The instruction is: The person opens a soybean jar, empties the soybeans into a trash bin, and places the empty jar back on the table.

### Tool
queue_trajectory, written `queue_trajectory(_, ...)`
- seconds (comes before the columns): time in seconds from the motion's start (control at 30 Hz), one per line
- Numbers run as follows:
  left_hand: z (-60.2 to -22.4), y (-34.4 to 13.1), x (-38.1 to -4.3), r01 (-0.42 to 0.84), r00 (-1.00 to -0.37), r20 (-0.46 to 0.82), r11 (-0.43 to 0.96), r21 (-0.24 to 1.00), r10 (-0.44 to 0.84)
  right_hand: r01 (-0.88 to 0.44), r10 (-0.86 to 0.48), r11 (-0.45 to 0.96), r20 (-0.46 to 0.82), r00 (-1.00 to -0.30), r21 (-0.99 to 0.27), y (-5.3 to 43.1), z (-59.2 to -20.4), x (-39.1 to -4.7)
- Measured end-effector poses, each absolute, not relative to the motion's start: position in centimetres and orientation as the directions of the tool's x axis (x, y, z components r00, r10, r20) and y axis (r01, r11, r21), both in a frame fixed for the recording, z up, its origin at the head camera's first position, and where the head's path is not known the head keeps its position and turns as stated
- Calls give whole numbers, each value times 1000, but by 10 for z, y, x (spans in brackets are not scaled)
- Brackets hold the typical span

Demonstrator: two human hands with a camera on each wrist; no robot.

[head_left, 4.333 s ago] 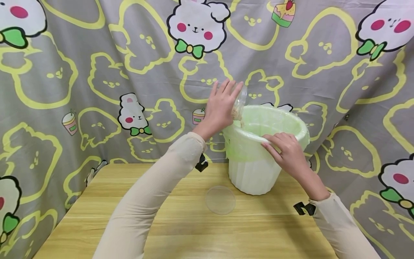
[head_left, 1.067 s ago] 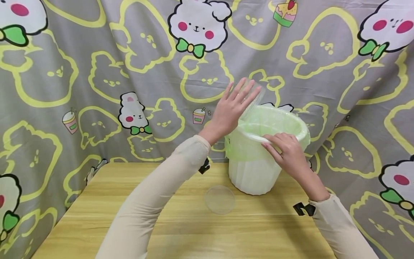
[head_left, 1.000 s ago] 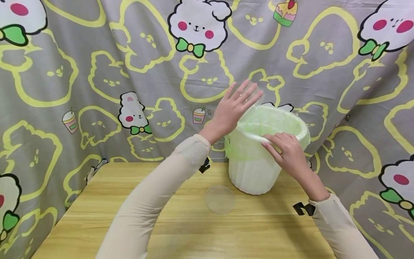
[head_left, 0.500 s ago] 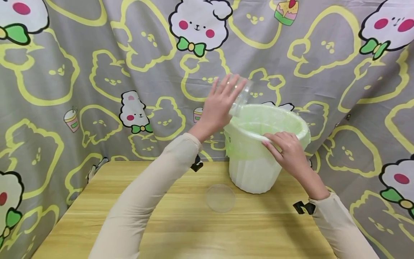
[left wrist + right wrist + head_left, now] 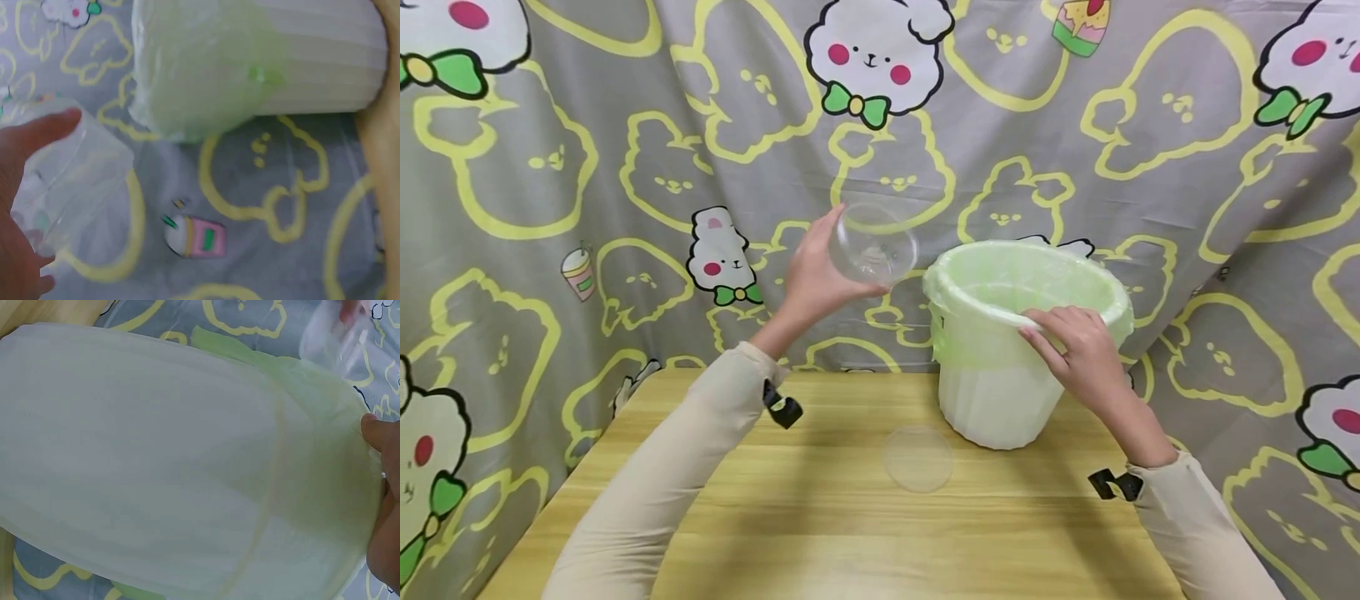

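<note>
My left hand grips a clear plastic jar from its left side, up in the air to the left of the bin. The jar's open mouth faces the head camera, and a little residue shows at the bottom. In the left wrist view, thumb and fingers wrap round the jar. My right hand holds the near right rim of a white trash bin, thumb outside and fingers over the edge. A pale green bin liner is folded over that rim.
On the wooden table a clear round lid lies flat, in front of the bin. A grey patterned curtain hangs close behind the table and down both sides.
Earlier the jar was tipped at the bin's left rim with small pale bits pouring out; the bits are gone from it now. My left hand has drawn it leftward and turned it. The right hand stayed.
</note>
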State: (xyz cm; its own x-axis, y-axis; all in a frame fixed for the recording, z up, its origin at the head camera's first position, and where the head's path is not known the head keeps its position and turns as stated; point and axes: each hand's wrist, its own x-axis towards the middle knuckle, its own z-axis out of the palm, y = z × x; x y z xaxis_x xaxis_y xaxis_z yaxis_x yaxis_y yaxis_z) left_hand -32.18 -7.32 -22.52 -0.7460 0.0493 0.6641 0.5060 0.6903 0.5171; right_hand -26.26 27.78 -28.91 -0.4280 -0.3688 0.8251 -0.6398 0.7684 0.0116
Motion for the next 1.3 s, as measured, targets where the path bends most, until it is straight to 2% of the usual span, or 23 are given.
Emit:
queue_trajectory(0.17,-261,-107,-317,473,-833,551,577,666,47,-642,-361,766,830,-425,4,279,-288,-262)
queue_trajectory(0.33,-308,-134,-313,492,-857,499,485,723,126,-635,-353,772,831,-430,-1,281,-290,-261)
queue_trajectory(0.43,-335,-145,-308,478,-873,460,476,738,163,-635,-348,773,832,-432,-6,281,-291,-261)
queue_trajectory(0.73,-384,-154,-282,341,-934,260,389,856,246,-627,-335,778,830,-446,-22,282,-291,-261)
queue_trajectory(1.0,-442,-163,-290,257,-948,153,386,886,280,-628,-339,778,830,-443,-17,281,-291,-262)
queue_trajectory(1.3,-465,-172,-283,235,-942,108,396,888,318,-636,-344,771,833,-432,-11,276,-290,-264)
